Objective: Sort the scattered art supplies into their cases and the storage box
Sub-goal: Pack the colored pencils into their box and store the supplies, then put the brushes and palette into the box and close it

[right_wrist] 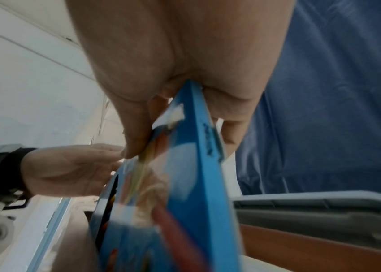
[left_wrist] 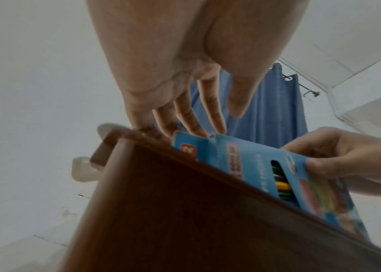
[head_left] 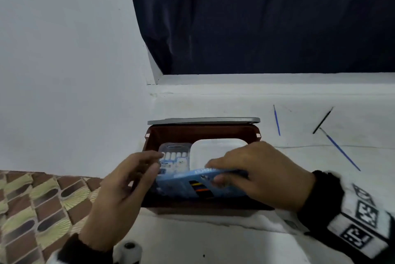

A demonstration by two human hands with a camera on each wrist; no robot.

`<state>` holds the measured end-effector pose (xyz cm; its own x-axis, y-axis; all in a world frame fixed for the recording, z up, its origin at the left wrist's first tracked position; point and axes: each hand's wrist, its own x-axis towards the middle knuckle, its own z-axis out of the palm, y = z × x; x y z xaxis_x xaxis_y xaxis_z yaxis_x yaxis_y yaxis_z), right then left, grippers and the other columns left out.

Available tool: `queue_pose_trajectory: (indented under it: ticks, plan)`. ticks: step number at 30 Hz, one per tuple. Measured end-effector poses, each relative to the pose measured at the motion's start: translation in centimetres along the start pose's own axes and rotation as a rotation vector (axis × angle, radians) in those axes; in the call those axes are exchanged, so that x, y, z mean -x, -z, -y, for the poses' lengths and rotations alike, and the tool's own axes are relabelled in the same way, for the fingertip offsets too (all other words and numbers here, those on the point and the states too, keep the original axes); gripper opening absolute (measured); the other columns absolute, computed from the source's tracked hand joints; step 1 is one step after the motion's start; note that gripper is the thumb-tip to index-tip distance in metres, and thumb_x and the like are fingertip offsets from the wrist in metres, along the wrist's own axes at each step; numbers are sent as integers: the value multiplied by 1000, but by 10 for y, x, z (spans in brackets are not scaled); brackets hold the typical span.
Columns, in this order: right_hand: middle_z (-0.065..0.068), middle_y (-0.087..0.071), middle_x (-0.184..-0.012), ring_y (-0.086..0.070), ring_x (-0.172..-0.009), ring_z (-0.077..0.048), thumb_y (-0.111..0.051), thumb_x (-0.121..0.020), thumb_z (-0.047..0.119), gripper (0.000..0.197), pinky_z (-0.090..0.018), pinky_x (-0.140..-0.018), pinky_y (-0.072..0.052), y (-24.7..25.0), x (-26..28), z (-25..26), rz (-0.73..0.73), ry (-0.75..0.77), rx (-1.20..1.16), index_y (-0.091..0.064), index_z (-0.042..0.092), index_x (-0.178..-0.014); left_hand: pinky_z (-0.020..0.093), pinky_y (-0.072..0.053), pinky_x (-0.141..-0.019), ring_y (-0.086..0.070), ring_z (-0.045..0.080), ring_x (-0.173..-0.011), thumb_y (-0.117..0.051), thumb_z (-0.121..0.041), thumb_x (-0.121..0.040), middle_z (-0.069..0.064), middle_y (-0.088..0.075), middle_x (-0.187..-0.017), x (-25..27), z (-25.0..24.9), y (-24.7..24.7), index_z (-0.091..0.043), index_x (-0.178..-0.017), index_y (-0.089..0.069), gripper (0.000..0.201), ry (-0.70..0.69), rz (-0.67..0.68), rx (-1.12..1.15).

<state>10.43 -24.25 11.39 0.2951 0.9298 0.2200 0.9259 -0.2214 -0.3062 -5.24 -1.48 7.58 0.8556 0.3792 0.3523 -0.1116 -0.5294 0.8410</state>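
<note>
A brown storage box (head_left: 154, 133) stands open on the white floor, its grey lid (head_left: 203, 120) behind it. Inside lie a clear case of white paint tubes (head_left: 174, 155) and a white container (head_left: 215, 146). My right hand (head_left: 263, 174) pinches a blue colour pencil box (head_left: 205, 184) between thumb and fingers, tilted over the storage box's near wall (left_wrist: 173, 211). In the right wrist view the pencil box (right_wrist: 185, 193) runs edge-on from my right hand (right_wrist: 180, 114). My left hand (head_left: 126, 186) hovers with straight fingers (left_wrist: 194, 121) at the pencil box's (left_wrist: 254, 165) left end.
Three thin paintbrushes lie on the floor to the right: a blue one (head_left: 277, 120), a black one (head_left: 322, 120) and a longer blue one (head_left: 342, 150). A dark curtain (head_left: 256, 17) hangs behind. A patterned mat (head_left: 32, 206) lies at the left, by a white wall.
</note>
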Motion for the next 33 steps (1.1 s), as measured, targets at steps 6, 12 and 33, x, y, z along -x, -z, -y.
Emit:
queue_pose_trajectory:
  ticks: [6, 12, 33]
  plan:
    - [7, -68, -103, -60, -95, -12, -53, -98, 39, 25, -26, -75, -40, -27, -4, 5, 231, -95, 21, -59, 36, -121, 7, -47, -79, -64, -2, -98, -62, -33, -94, -25, -67, -100, -6, 13, -5, -34, -99, -68, 8, -176, 253, -245]
    - [12, -64, -123, -58, -110, -6, -42, -104, 38, 33, -27, -96, -44, -38, 6, -1, 372, -233, -176, -50, 37, -136, 9, -48, -72, -66, 2, -84, -74, -19, -86, -21, -66, -85, -4, 22, -10, -32, -89, -66, 16, -219, 299, -263]
    - [9, -69, -98, -65, -88, -9, -61, -96, 15, 21, -28, -76, -53, -15, 66, -33, -287, -145, -389, -70, 18, -114, 20, -50, -69, -65, 14, -71, -76, -33, -85, -5, -66, -74, -4, -31, -68, -24, -94, -66, 16, -125, 135, 20]
